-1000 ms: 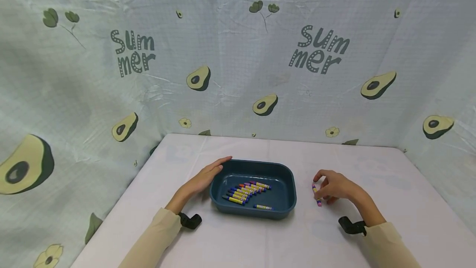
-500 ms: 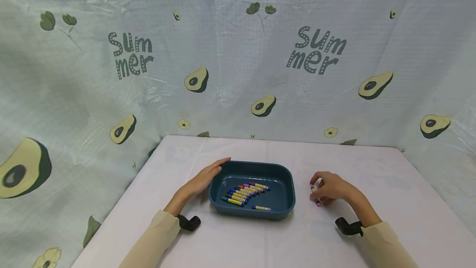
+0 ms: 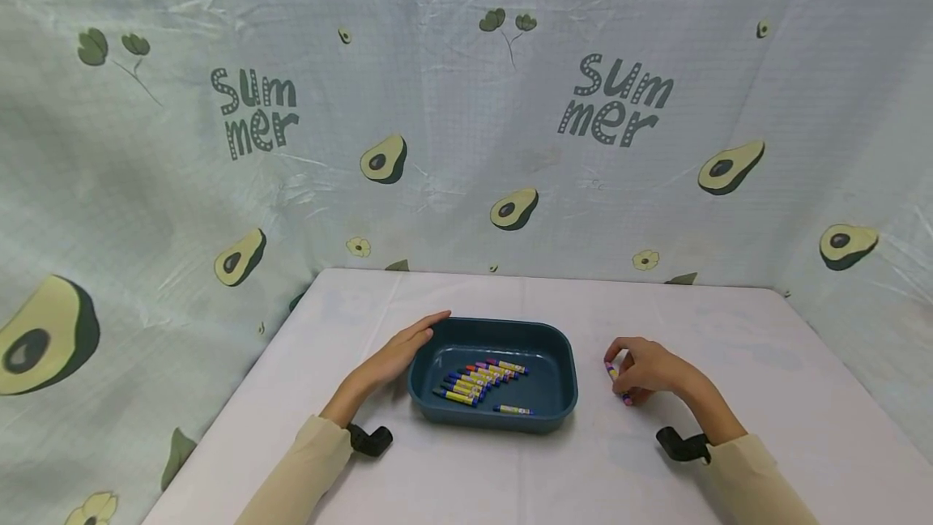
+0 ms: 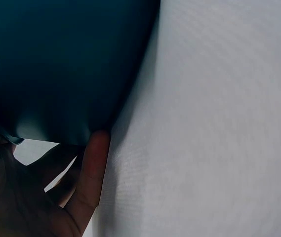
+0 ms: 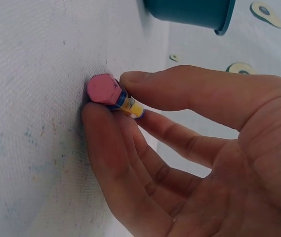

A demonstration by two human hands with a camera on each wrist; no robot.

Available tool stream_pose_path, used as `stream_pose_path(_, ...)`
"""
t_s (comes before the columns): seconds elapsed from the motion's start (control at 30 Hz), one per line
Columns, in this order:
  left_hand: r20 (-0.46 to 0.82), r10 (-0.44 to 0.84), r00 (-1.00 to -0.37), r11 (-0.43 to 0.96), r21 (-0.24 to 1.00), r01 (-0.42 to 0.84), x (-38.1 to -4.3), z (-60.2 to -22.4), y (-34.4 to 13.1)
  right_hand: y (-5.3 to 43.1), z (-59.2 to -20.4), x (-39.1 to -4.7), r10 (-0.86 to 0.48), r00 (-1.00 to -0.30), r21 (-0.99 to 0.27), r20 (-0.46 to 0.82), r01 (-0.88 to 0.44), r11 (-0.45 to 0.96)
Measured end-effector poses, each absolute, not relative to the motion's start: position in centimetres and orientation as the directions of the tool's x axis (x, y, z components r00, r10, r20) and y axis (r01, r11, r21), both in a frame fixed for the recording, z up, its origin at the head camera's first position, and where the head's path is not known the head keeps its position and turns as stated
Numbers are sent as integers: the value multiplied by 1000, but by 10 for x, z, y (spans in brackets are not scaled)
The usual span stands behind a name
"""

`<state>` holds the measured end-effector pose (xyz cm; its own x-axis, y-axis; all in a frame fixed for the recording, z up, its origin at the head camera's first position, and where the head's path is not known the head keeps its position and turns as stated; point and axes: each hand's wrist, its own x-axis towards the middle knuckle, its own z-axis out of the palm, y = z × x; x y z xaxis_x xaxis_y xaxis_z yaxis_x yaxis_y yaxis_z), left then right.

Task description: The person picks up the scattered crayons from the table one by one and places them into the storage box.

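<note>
A pink crayon (image 5: 104, 89) with a yellow and blue wrapper lies at the tabletop, right of the dark teal tray. My right hand (image 3: 649, 366) pinches it between thumb and fingers; in the right wrist view its pink end faces the camera. On the other side, my left hand (image 3: 397, 353) rests against the left end of the tray (image 3: 561, 375), its fingers extended along the outer wall. One fingertip touches the tray's lower wall in the left wrist view. Inside the tray, several crayons (image 3: 477, 379) lie side by side in a slanted row, and a single crayon (image 3: 513, 410) lies near the front wall.
A pale cloth covers the table (image 3: 525, 476). Behind it and at both sides hangs a light curtain (image 3: 437, 63) printed with avocados and lettering. Black wrist bands (image 3: 681, 444) stick out below both hands.
My right thumb and fingers have drawn in around the pink crayon, which has turned slightly. The left hand keeps its place on the tray. The head view has shifted a little.
</note>
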<state>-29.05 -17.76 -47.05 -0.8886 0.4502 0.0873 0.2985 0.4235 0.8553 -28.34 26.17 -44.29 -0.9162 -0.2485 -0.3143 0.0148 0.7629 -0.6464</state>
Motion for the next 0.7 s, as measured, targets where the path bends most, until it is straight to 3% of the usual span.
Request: stream_pose_path(0.7,94,460,-883,417,855,308,-287,-470,-181,265,-444,-279,-328,-896,-712,-298,-20,702)
